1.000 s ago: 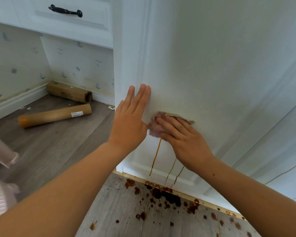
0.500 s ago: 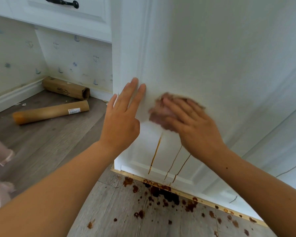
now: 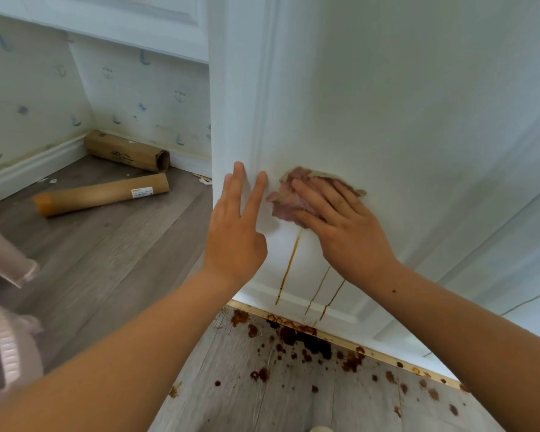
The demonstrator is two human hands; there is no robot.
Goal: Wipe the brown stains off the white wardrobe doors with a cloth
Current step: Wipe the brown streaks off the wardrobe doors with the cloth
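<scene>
A white wardrobe door (image 3: 402,113) fills the right of the head view. My right hand (image 3: 340,226) presses a crumpled pinkish cloth (image 3: 289,194) flat against the door's lower panel with straight fingers. Three thin brown drip streaks (image 3: 289,266) run down from under the cloth to the door's bottom rail. My left hand (image 3: 236,232) rests flat on the door's left frame, fingers straight, just left of the cloth.
Dark brown splatter (image 3: 303,341) covers the wooden floor below the door. Two cardboard tubes (image 3: 103,196) lie on the floor at the left by the wallpapered wall. A pink plastic stool (image 3: 3,307) stands at the left edge. A white drawer unit (image 3: 122,17) hangs above.
My right hand rubbed the cloth up and to the right, then back down-left on the panel. The left hand stayed on the frame. The camera shifted slightly.
</scene>
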